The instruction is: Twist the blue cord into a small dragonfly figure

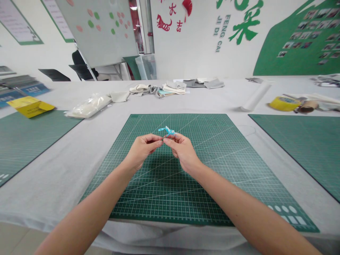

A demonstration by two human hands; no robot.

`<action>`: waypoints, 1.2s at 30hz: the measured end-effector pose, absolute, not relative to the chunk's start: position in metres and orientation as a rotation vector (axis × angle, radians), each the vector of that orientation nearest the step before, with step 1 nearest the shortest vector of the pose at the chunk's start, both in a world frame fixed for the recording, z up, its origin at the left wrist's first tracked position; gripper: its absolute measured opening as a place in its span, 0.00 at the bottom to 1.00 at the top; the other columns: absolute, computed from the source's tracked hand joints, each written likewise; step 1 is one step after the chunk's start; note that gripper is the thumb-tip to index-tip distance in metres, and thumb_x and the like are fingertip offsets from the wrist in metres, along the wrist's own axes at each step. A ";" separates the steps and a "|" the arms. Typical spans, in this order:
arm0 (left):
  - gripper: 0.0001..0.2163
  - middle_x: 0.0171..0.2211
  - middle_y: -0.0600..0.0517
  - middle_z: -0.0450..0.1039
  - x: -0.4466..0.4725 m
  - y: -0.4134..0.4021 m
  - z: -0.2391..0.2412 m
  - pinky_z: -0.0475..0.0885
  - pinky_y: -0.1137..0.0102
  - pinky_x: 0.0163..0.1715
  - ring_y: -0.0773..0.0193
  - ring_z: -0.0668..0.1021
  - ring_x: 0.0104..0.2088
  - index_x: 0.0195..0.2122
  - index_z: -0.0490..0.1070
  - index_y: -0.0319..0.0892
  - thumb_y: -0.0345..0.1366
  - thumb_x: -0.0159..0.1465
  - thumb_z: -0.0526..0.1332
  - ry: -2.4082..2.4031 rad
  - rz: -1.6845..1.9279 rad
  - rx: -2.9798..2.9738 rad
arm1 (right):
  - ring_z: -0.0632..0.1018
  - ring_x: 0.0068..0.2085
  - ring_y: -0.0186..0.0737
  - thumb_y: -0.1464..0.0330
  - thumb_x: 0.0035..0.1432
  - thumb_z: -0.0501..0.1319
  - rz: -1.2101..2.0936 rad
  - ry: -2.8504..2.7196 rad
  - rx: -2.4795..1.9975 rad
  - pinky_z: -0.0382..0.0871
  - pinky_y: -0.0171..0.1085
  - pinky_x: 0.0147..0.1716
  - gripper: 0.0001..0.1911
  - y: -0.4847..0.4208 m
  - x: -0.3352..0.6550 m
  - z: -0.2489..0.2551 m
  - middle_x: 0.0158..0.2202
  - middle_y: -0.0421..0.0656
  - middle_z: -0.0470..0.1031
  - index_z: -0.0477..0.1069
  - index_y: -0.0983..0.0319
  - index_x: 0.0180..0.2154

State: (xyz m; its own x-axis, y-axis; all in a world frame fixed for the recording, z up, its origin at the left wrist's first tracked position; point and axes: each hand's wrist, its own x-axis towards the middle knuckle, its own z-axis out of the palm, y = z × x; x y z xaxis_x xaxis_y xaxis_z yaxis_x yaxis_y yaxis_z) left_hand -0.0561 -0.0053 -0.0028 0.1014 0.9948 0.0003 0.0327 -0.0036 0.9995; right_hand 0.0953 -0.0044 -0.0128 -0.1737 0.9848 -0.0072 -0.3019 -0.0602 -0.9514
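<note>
Above the green cutting mat, my right hand pinches a small blue patterned piece, stretching left to right just beyond it; my left hand pinches alongside, on what I can't tell.

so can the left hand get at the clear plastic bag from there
Probably, with a stretch: nothing tall seems to stand between the left hand and the clear plastic bag, though that hand is pinching beside the small blue item.
</note>
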 end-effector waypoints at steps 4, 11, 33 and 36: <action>0.08 0.23 0.55 0.68 -0.051 -0.008 -0.005 0.53 0.75 0.19 0.74 0.61 0.21 0.31 0.77 0.38 0.37 0.52 0.68 1.154 1.124 1.287 | 0.55 0.20 0.25 0.63 0.45 0.67 1.407 -1.034 -0.897 0.48 0.32 0.18 0.10 -0.005 0.093 -0.014 0.25 0.35 0.65 0.71 0.62 0.29; 0.08 0.22 0.55 0.67 -0.044 -0.010 -0.008 0.55 0.74 0.20 0.73 0.62 0.21 0.31 0.77 0.38 0.37 0.52 0.67 1.186 1.202 1.270 | 0.53 0.20 0.27 0.61 0.47 0.66 1.339 -1.066 -0.929 0.47 0.33 0.19 0.11 -0.003 0.092 -0.021 0.20 0.33 0.60 0.70 0.62 0.30; 0.08 0.26 0.56 0.68 -0.044 -0.009 -0.013 0.61 0.74 0.26 0.71 0.67 0.26 0.36 0.72 0.39 0.32 0.54 0.66 1.027 1.220 1.269 | 0.55 0.18 0.25 0.64 0.46 0.67 1.343 -0.986 -0.935 0.47 0.33 0.18 0.10 -0.006 0.090 -0.019 0.21 0.33 0.64 0.71 0.63 0.28; 0.09 0.34 0.51 0.72 -0.049 -0.008 -0.010 0.65 0.72 0.35 0.67 0.72 0.35 0.39 0.73 0.39 0.34 0.57 0.64 0.949 1.217 1.211 | 0.54 0.18 0.25 0.64 0.48 0.66 1.343 -1.067 -0.926 0.46 0.32 0.18 0.09 -0.005 0.094 -0.017 0.19 0.32 0.60 0.71 0.63 0.29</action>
